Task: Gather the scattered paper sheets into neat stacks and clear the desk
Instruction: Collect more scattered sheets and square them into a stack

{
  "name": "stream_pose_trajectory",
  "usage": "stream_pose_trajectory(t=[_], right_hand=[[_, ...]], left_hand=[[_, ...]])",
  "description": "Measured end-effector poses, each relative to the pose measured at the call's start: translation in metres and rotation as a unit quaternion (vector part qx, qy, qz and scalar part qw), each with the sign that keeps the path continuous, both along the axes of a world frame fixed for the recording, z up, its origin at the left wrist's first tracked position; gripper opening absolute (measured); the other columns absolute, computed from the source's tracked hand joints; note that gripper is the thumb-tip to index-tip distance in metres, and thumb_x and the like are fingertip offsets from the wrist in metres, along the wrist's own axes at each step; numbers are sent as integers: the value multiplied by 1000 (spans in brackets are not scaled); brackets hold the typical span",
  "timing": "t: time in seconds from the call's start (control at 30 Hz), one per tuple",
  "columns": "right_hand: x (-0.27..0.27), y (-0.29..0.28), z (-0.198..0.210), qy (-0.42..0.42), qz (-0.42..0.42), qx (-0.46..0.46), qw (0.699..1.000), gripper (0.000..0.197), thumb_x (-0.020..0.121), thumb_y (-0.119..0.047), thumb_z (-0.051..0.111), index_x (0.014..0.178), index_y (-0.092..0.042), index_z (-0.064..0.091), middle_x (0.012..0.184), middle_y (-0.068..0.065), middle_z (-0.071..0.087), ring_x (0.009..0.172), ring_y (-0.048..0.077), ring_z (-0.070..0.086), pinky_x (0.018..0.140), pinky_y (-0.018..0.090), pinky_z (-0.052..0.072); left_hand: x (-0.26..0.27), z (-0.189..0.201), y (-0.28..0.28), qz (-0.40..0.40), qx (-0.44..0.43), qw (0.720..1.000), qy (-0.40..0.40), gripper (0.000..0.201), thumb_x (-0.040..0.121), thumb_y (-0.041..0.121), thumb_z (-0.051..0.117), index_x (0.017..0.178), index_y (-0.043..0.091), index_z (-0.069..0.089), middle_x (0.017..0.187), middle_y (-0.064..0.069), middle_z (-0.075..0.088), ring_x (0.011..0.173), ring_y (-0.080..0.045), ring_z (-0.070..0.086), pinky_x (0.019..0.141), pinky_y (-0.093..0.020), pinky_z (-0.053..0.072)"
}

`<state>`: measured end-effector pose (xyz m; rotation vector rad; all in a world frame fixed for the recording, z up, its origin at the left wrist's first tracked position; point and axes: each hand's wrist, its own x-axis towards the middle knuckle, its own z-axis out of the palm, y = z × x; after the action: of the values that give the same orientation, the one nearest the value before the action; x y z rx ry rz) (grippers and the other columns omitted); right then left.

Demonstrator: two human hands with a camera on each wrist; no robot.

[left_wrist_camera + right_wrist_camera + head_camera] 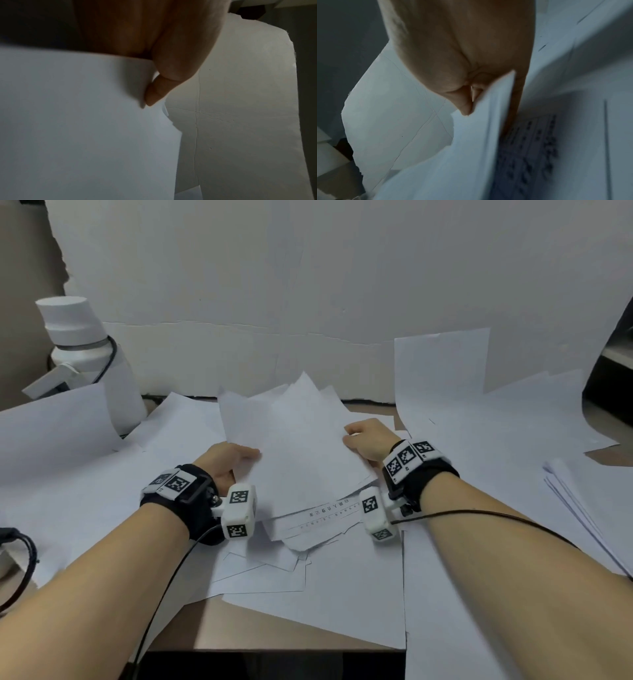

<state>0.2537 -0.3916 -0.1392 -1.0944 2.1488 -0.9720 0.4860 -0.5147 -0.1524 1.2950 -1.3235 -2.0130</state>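
Between both hands [229,463], uneven paper bundle [294,446]

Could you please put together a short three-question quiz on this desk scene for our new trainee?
1. True or false: both hands grip the same bundle of sheets.
2. Where does the white bottle stand? A) far left of the desk, B) far right, C) in front of the right hand.
3. Fill in: beneath the held bundle, near the right wrist, one sheet shows a line of printed ____.

Key:
1. True: the left hand holds its left edge and the right hand its right edge.
2. A.
3. Text.
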Motion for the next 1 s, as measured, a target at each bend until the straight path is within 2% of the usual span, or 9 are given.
stream_pose_trajectory(t=[0.07, 0.17, 0.3, 0.47, 0.6, 0.7, 0.8, 0.9, 1.0], right_hand=[[-10, -3, 0, -21, -54, -22, 998, 17, 94, -7, 51, 83, -5, 63, 70, 11, 54, 55, 23, 45, 50, 20, 41], [-35, -1, 2, -38, -183, -23, 982, 15, 86, -15, 54, 97, -8, 62, 92, 18, 66, 70, 29, 62, 58, 33, 52], [-59, 14, 8, 49, -216, 16, 975, 18, 82, -21, 60, 88, -5, 58, 77, 13, 57, 68, 29, 53, 57, 28, 40], [-56, 19, 15, -97, -149, -48, 983, 18, 83, -20, 74, 86, -5, 65, 77, 12, 67, 62, 27, 64, 56, 33, 55], [-49, 15, 24, -99, -146, -135, 975, 8, 88, -9, 70, 81, -10, 66, 80, 10, 69, 62, 23, 65, 50, 26, 55], [-48, 8, 23, -47, -181, -200, 962, 19, 82, -8, 69, 63, -11, 64, 62, 1, 60, 57, 19, 54, 56, 28, 49], [-48, 4, 21, 5, -230, -214, 949, 36, 81, -11, 63, 49, -16, 47, 47, -5, 38, 52, 20, 35, 55, 25, 34], [-50, 5, 24, 46, -255, -221, 940, 28, 89, -13, 60, 64, -3, 59, 58, 3, 44, 59, 22, 36, 53, 26, 32], [-56, 5, 26, 64, -301, -234, 922, 29, 93, -13, 58, 65, -5, 58, 56, 5, 41, 63, 25, 37, 58, 26, 33]], left_hand=[[0, 0, -4, 11, -28, 1000, 4, 30, 97, -8, 53, 126, -2, 55, 96, -18, 67, 71, -30, 67, 49, -35, 57], [10, 2, -11, 36, -86, 995, 25, 32, 96, -10, 53, 127, -4, 53, 89, -16, 65, 73, -26, 66, 60, -36, 55], [28, 2, -25, 61, -103, 989, 92, 36, 95, -10, 53, 131, -10, 54, 112, -26, 65, 101, -37, 66, 97, -53, 52], [43, 7, -30, 59, -105, 984, 128, 26, 95, -6, 53, 116, 4, 64, 106, -17, 73, 84, -27, 75, 74, -39, 61], [47, 11, -26, 44, -75, 987, 131, 29, 95, 0, 56, 122, 8, 65, 101, -11, 77, 83, -27, 76, 65, -37, 61], [46, 11, -20, 39, -57, 991, 115, 24, 95, -2, 57, 118, 2, 65, 97, -14, 77, 75, -28, 76, 58, -36, 60], [44, 6, -17, 40, -35, 993, 108, 24, 96, -3, 56, 116, 3, 67, 107, -17, 75, 77, -30, 76, 59, -39, 61], [41, 2, -13, 43, -14, 992, 115, 28, 97, 0, 55, 123, 6, 65, 106, -16, 76, 82, -31, 76, 62, -41, 62], [41, 2, -8, 35, 35, 993, 106, 26, 98, 9, 57, 122, 5, 67, 112, -17, 74, 83, -32, 76, 70, -44, 62]])
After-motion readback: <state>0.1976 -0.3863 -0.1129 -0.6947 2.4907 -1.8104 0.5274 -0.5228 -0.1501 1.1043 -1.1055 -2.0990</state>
